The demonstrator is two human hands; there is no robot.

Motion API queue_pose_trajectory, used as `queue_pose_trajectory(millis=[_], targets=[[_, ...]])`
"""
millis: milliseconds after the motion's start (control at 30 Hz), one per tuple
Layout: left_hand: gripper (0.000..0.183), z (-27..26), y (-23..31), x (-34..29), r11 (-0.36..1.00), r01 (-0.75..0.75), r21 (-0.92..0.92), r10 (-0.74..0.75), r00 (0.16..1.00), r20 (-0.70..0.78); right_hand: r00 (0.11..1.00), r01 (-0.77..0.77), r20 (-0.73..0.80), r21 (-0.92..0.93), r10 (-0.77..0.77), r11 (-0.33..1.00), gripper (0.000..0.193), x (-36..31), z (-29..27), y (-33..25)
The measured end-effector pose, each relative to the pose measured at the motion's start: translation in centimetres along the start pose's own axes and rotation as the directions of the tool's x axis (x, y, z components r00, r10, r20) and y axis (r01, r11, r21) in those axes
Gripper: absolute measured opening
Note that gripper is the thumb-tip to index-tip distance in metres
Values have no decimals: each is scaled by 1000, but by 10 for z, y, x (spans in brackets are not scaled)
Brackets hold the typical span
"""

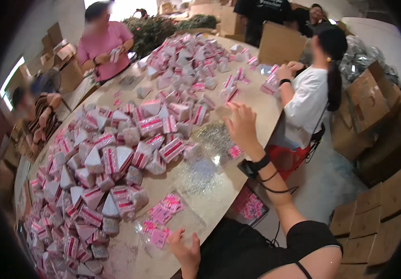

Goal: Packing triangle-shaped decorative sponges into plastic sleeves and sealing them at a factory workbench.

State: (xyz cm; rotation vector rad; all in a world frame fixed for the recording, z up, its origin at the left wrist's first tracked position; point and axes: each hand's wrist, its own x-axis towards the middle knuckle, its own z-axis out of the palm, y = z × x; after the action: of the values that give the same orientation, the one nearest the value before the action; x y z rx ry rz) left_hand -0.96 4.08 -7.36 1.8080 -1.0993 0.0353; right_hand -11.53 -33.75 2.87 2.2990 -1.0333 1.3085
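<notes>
My left hand [184, 253] is at the near table edge, thumb and fingers apart, with nothing in it. Just beyond it, pink printed tags [161, 214] lie on a clear plastic sheet or shallow tray. My right hand [243, 122] reaches over the table's right side, fingers stretched out. Right at its fingertips is a wrapped wedge [232, 96] shaped like a cake slice, white with pink stripes; whether they touch is unclear. Below that hand, a clear tray [215, 142] holds a heap of thin silvery strips. More silvery strips [199, 179] lie nearer me.
A large heap of similar wrapped wedges [112, 158] covers the table's left and far parts. A person in white [308, 93] handles wedges at right; a person in pink [105, 46] stands far left. Cardboard boxes [381, 209] line the right floor. A container of pink tags [249, 204] sits below the table.
</notes>
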Motion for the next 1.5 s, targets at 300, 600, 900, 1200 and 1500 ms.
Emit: queue_pose_trajectory(millis=[300,600,900,1200,1500], targets=[[36,-5,-2,-11,985,-169,34,172,980,-101,924,-62,382,204,-21,977,15,-89,-31,0],[36,5,-6,-20,874,-456,-166,467,884,32,882,-151,468,395,-58,906,18,-110,-46,-3],[34,7,-14,-18,885,-434,-167,461,868,185,851,-50,507,337,-136,940,18,-117,35,-27],[17,2,-3,-9,894,-407,-187,447,826,343,866,-9,477,310,-147,951,25,-123,27,-32],[17,6,3,-6,922,-344,-178,387,806,447,729,-352,684,334,33,874,29,-96,39,1]])
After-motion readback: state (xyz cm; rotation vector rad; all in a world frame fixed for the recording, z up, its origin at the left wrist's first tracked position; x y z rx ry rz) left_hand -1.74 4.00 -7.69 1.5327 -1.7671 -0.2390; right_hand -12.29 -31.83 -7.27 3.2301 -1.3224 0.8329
